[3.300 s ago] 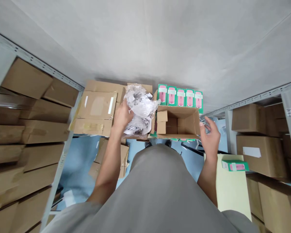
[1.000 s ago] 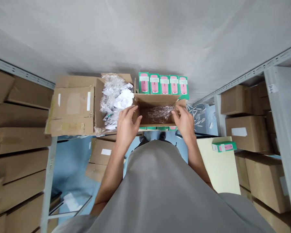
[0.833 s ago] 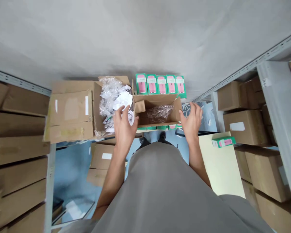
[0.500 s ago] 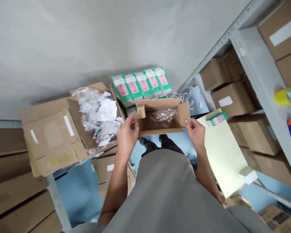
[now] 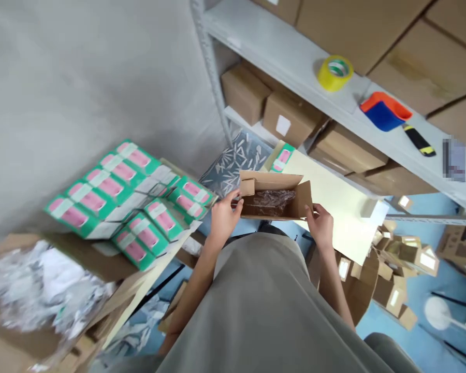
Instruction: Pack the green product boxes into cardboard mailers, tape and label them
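An open cardboard box (image 5: 270,211) is held level in front of my body, with clear plastic wrap (image 5: 274,201) lying inside it. My left hand (image 5: 224,213) pinches its left end between thumb and fingers. At the opposite end, my right hand (image 5: 320,224) grips the right flap. Just beyond the box, one green and pink carton (image 5: 282,158) rests at the far corner of a pale yellow tabletop (image 5: 334,207). Several matching cartons (image 5: 116,173) stand in rows to the left of my left hand.
Crumpled plastic and paper fill a large carton (image 5: 54,285) at lower left. On the grey shelf (image 5: 267,44) at right are a yellow tape roll (image 5: 335,72), an orange and blue holder (image 5: 386,111) and a black and yellow cutter (image 5: 419,141). Opened boxes (image 5: 396,285) lie on the blue floor.
My view and body have turned right, away from the plastic-filled carton and toward the yellow tabletop. The open box has come along in both hands, still held by its ends.
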Demonstrator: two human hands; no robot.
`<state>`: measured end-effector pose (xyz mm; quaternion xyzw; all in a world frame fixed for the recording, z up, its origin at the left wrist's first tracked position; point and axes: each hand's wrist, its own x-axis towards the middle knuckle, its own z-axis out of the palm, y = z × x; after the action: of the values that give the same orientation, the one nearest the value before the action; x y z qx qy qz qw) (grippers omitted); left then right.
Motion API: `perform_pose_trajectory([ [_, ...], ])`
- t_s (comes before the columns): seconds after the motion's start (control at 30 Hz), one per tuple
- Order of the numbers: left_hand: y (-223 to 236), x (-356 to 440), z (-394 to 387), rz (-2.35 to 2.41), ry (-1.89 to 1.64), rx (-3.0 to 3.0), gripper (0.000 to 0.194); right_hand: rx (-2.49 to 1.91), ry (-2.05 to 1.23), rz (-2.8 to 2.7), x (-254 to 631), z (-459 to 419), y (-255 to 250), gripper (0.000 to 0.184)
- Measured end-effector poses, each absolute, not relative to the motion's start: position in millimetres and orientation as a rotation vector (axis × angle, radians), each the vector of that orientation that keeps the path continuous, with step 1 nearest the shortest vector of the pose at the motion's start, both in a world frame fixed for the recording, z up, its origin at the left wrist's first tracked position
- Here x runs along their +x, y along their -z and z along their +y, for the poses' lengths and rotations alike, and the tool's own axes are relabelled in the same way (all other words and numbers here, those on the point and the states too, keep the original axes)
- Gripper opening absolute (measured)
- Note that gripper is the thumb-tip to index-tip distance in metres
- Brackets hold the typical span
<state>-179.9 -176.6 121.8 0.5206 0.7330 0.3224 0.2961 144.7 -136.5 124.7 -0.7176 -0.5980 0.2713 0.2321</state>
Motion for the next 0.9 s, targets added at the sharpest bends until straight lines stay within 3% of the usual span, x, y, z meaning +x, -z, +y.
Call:
perform_pose_trajectory([
  [0.27,-62,-61,-35,1.670,-0.769,1.398,0.032,-2.189,-0.672,-1.471,264,-91,-85,0.064],
  [0.57,-15,-17,30,1.538,-0.711,1.344,0.031,-2.350,-0.804,-1.257,296,-74,-43,0.035],
  [0.7,-1,-24,59,1.789,-0.720,1.344,0.046,-2.310,-0.813,-1.208,296,-76,-46,0.036],
  [0.83,20,-22,89,2.069,-0.323,1.384,0.090,-2.255,-0.764,-1.180,295,-74,-55,0.044],
  [0.9,29,-17,99,2.075,-0.201,1.293,0.092,-2.233,-0.749,-1.194,295,-72,-58,0.046],
])
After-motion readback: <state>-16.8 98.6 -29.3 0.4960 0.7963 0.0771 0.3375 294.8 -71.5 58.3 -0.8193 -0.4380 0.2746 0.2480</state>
